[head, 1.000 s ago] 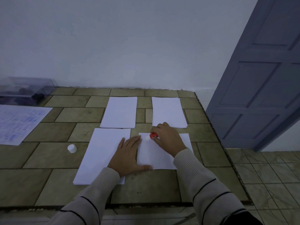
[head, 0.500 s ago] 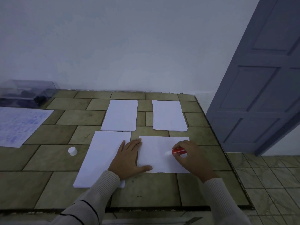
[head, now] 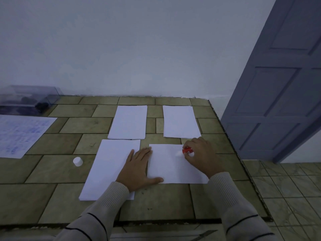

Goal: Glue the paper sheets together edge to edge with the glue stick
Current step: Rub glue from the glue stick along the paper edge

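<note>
Pinching the red glue stick (head: 187,150) in my right hand (head: 199,156) on the near-right sheet (head: 166,166), left hand (head: 138,166) flat, holding its left edge on the desk (head: 57,173).

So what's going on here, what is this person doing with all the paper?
A person is gluing paper on a tiled table. The right hand holds a red glue stick with its tip on the near right sheet, close to the far edge. The left hand lies flat across the near left sheet and that one. The far left sheet and far right sheet lie apart, untouched. A white cap stands to the left.
</note>
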